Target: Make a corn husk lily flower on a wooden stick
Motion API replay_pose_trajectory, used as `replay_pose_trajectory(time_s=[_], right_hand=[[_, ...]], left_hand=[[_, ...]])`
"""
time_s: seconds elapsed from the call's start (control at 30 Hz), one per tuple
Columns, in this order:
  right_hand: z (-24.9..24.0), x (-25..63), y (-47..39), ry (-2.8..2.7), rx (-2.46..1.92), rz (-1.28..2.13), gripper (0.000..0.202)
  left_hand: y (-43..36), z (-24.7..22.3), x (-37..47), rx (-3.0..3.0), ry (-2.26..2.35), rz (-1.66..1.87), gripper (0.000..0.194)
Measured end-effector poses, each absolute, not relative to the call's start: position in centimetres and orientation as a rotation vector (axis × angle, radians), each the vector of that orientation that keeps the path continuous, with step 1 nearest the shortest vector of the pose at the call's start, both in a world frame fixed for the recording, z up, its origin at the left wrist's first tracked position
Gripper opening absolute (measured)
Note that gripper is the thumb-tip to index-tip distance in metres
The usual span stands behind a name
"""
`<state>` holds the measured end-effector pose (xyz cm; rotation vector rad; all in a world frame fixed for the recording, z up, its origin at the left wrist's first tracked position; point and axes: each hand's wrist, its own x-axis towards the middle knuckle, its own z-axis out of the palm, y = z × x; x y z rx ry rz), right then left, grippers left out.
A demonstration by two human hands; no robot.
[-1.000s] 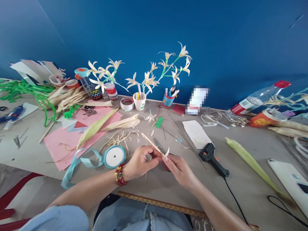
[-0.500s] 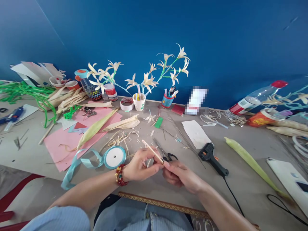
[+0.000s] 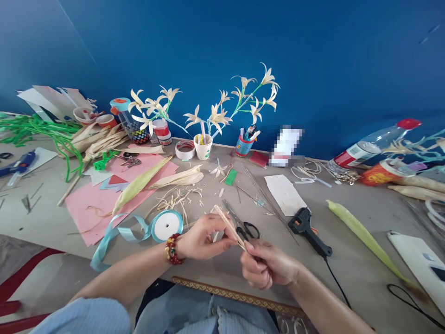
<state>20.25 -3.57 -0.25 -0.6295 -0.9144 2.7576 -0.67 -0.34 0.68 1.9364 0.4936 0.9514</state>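
A narrow, folded strip of pale corn husk (image 3: 226, 221) slants between both hands. Its upper end sticks out past the fingers of my left hand (image 3: 205, 237), which curl around it with the thumb against it. At the lower end, my right hand (image 3: 266, 263) pinches the strip between thumb and curled fingers. Black-handled scissors (image 3: 251, 230) lie just beyond the hands, partly covered. Beside my left wrist rests a spool of light blue ribbon (image 3: 167, 226), its loose tail curling left. Thin husk scraps (image 3: 174, 200) are scattered behind the spool.
A black glue gun (image 3: 309, 232) lies to the right, its cord running toward the front edge. Husk flowers stand in a paper cup (image 3: 203, 147) near the blue wall. Pink paper (image 3: 86, 218) and green-yellow husk (image 3: 139, 185) lie left; a plastic bottle (image 3: 371, 146) leans at right.
My right hand has moved slightly right and down along with its end of the strip. The left hand stays almost in place, and more of the strip shows between the hands.
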Motion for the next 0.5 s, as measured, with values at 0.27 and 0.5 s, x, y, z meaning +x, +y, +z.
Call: replay_pose_trajectory(time_s=[0.27,0.5], right_hand=[[0.3,22.9,-3.0,-1.003,-0.286,2.248,0.061],[0.6,20.2,-2.5,-1.029,-1.021,1.817,0.037]], left_hand=[[0.2,0.0,-0.7,1.577,0.67,0.846,0.026],[-0.4,-0.4,-0.1,1.429,0.688,0.786,0.023]])
